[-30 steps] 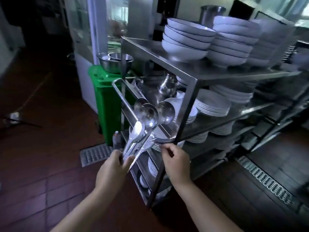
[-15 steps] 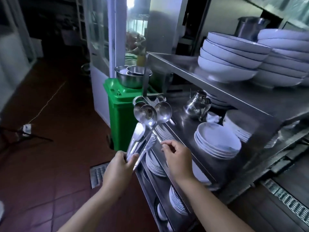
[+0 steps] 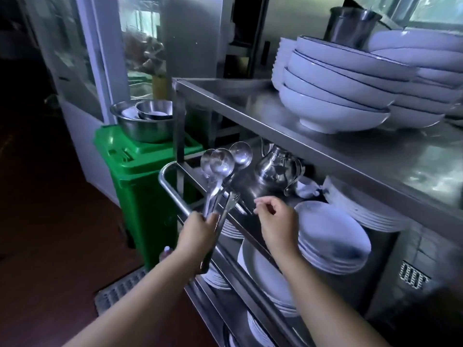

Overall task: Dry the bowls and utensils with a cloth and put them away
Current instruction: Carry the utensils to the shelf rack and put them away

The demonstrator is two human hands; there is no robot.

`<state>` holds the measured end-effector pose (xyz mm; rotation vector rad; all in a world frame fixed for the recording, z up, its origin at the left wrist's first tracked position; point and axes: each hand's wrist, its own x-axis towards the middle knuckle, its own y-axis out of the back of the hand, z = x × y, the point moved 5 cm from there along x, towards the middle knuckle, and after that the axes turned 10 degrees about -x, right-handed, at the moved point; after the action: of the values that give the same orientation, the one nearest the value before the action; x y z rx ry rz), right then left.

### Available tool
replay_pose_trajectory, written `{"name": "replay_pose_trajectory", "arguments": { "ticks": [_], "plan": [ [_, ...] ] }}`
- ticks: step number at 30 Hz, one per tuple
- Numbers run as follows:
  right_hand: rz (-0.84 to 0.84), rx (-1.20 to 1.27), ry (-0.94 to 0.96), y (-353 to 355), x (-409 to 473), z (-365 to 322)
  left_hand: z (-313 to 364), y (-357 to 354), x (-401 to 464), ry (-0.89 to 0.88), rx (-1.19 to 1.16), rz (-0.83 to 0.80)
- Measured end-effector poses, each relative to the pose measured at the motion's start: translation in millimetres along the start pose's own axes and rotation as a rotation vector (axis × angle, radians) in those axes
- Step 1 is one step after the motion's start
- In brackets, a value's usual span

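Left hand (image 3: 198,227) grips a bundle of ladles (image 3: 221,162) and a fork (image 3: 231,200), bowls up, beside the cart handle (image 3: 172,194). Right hand (image 3: 276,221), fingers loosely curled, holds nothing, above the plates (image 3: 333,234) on the middle shelf. Teapot (image 3: 276,169) behind the ladles. Stacked bowls (image 3: 335,96) on the top shelf (image 3: 250,106). Steel basins (image 3: 145,121) rest on a green bin (image 3: 135,166).

Green bin (image 3: 140,176) to my left w/ steel mixing bowls (image 3: 145,121) nested on its lid. Steel teapot (image 3: 276,169) on the rack's 2nd shelf (upright, near back). Floor drain grate (image 3: 117,294) by the bin; red tile floor (image 3: 50,246).
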<state>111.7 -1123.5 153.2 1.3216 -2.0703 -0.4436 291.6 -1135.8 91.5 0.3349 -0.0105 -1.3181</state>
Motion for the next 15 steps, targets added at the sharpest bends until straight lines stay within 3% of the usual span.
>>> {"name": "replay_pose_trajectory", "arguments": {
  "ticks": [8, 15],
  "plan": [
    [0.072, -0.001, -0.107, -10.8, 86.8, 22.4, 11.3, -61.9, 78.4, 0.141, -0.136, 0.006],
    [-0.247, -0.043, -0.163, -66.7, 126.6, 39.1, 13.5, -68.0, 96.4, 0.089, -0.167, 0.03]
  ]
}}
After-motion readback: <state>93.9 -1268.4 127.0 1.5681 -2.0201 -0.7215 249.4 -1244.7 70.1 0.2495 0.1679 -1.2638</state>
